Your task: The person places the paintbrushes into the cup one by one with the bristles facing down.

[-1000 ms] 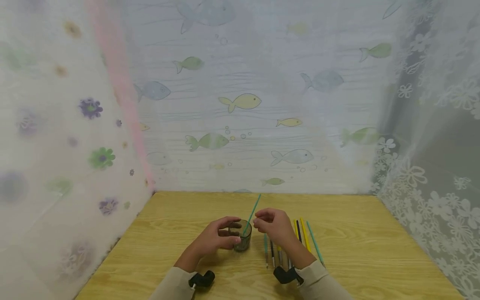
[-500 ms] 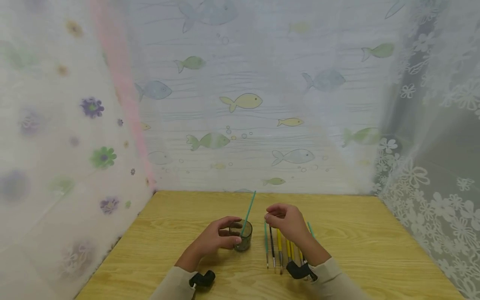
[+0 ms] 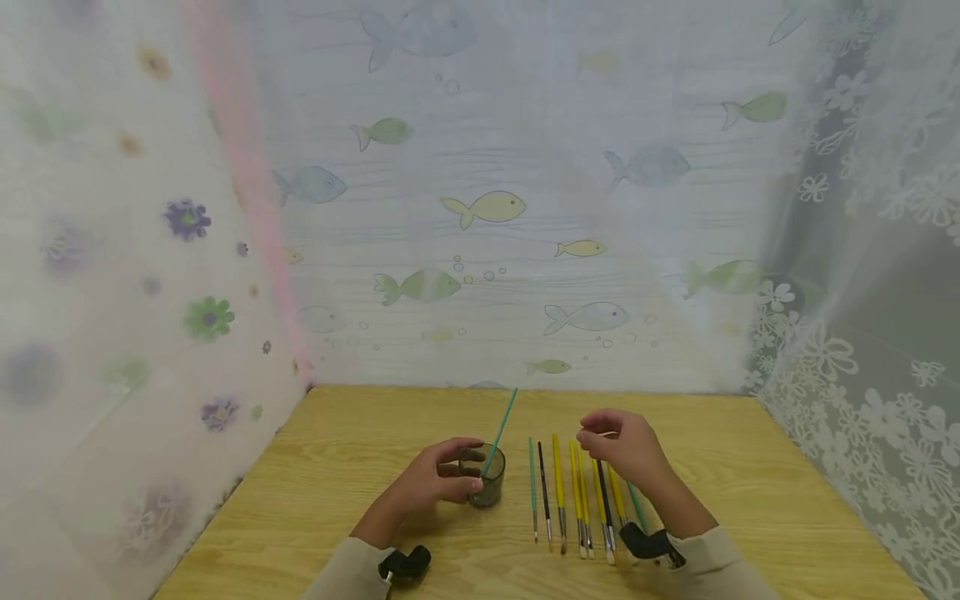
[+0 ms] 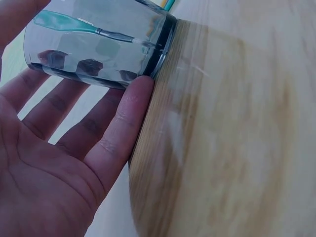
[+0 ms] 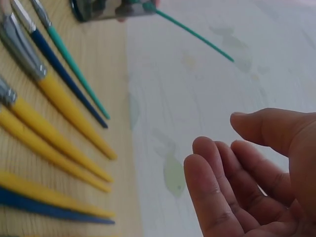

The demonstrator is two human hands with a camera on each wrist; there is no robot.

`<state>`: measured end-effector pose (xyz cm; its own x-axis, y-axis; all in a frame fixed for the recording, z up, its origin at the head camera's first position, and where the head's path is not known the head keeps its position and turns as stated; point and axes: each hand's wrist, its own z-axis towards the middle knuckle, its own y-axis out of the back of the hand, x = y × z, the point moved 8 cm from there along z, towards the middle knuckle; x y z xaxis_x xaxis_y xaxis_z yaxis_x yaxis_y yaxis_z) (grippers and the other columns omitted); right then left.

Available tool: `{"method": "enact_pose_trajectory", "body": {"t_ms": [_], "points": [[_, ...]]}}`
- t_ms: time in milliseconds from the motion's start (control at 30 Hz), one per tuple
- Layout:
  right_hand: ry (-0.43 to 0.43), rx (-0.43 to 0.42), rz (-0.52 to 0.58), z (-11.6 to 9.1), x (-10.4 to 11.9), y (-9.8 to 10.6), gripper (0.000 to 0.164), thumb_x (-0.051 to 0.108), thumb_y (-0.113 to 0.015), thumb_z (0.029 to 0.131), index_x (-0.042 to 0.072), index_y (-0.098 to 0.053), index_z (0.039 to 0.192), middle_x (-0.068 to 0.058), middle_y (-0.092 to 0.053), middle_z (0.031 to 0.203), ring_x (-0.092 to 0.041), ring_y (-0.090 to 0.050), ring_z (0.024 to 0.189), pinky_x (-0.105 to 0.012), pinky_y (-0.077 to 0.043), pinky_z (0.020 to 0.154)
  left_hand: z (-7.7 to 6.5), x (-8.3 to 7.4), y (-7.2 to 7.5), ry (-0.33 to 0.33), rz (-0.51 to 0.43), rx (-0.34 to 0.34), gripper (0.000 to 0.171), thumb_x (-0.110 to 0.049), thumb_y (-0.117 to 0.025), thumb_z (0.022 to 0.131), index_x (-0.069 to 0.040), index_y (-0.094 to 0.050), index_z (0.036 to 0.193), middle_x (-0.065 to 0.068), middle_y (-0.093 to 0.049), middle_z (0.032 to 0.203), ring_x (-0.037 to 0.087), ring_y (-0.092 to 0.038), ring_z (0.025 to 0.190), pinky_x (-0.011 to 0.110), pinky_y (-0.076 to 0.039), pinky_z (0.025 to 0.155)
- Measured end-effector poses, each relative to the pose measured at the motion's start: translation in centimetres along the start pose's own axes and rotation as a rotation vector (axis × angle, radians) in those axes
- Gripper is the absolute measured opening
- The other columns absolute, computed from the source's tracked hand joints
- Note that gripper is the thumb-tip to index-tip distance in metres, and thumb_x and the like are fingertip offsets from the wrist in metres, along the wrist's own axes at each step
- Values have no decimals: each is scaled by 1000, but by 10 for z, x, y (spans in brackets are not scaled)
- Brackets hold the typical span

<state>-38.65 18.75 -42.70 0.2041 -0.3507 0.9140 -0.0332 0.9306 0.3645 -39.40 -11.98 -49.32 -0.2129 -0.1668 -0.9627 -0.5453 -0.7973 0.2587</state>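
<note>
brushes (image 3: 558, 479) lie side by side on the desk (image 3: 360, 425), long axes running roughly front to back: bristle ends toward the person, handle ends toward the far edge. right hand (image 3: 630, 446) is the nearer hand to the middle and right of this row; its wrist and camera mount (image 3: 647, 542) partly hide the rightmost members. in the head view its fingers (image 5: 203, 190) point left, across the handle axes, close to the handle ends of the middle yellow brushes. height above the desk cannot be told. fingers are loosely bent, thumb apart from fingertips, nothing held, no brush touched.

left hand (image 3: 426, 482) is well left of the row, its thumb and fingers around the glass (image 3: 491, 493). the glass appears upright. one teal brush (image 3: 503, 425) stands inside it, bristles down, handle leaning right and toward the far edge.

clearances: a gap separates the glass from the leftmost brush (image 3: 533, 487); a strip of desk lies between the handle ends and the far edge. beyond that edge hangs a fish-print sheet (image 3: 480, 333).
</note>
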Motion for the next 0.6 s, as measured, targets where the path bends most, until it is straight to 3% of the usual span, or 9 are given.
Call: {"method": "enact_pose_trajectory", "body": {"t_ms": [233,433,600], "points": [[-106,-2,52,-9,-24,24,39,22,-74,98,-2,-65,128,-18,-70,118,-35,-73,104,-42,-63,87,0,5,-8,8,-17,24,65,-27,-73,99,-20,-45,158,8,-57,149,26,-67,122,42,-62,88],[-160,32,69,-7,-32,27,44,24,-75,97,-3,-64,129,-18,-70,120,-35,-72,105,-44,-63,88,-2,4,-7,7,-21,13,66,-27,-73,100,-18,-44,158,9,-57,149,26,-68,122,42,-63,87],[-154,61,59,-1,-30,26,45,22,-75,97,-6,-63,130,-19,-71,117,-34,-73,103,-44,-63,86,-6,-1,-1,21,-8,-16,61,-28,-73,99,-30,-48,155,9,-57,150,26,-67,122,41,-62,89]]}}
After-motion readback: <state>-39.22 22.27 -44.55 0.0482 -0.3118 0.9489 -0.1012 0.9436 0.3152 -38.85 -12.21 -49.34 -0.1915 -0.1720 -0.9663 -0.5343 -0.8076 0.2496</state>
